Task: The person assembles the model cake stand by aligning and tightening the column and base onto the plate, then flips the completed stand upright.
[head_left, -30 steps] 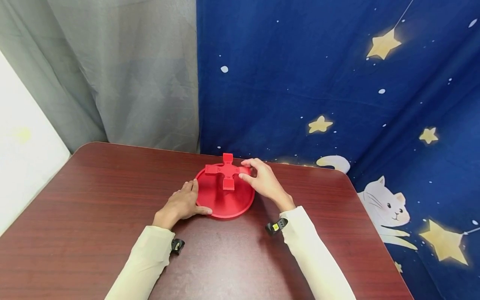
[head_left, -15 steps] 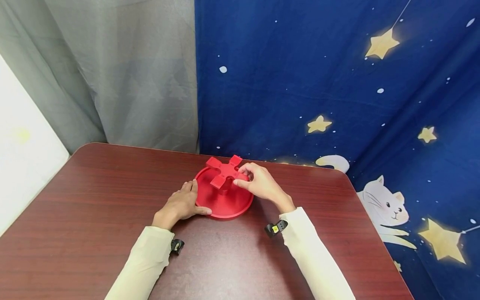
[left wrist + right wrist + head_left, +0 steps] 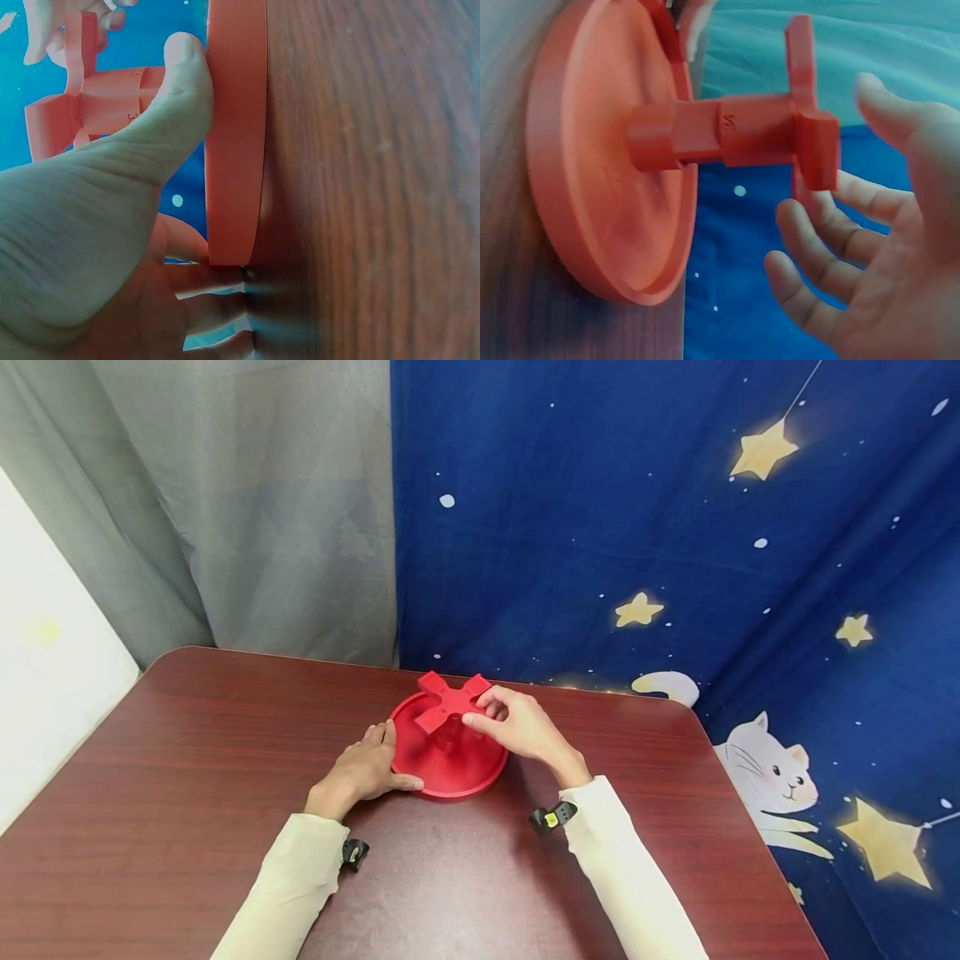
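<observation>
A red round base [image 3: 450, 777] with a raised rim lies on the table. From its middle rises a red post [image 3: 697, 135], topped by a red four-armed cross [image 3: 452, 700]. My left hand [image 3: 362, 768] grips the base at its left: the thumb [image 3: 187, 82] lies over the near rim, the fingers spread along the far side. My right hand [image 3: 521, 727] is at the right of the cross, with relaxed, bent fingers close around one arm. In the right wrist view the thumb stands apart from the cross, while fingers reach behind that arm; exact contact is partly hidden.
The dark red wood-grain table [image 3: 187, 827] has its far edge just behind the base. Behind it hang a grey curtain [image 3: 300, 510] and a blue curtain [image 3: 540, 527] with stars and a cat. A white surface [image 3: 52, 652] is at the left.
The cross has turned clockwise as seen from above, mostly during the first half second. My right hand has shifted slightly left and nearer. My left hand stays on the base.
</observation>
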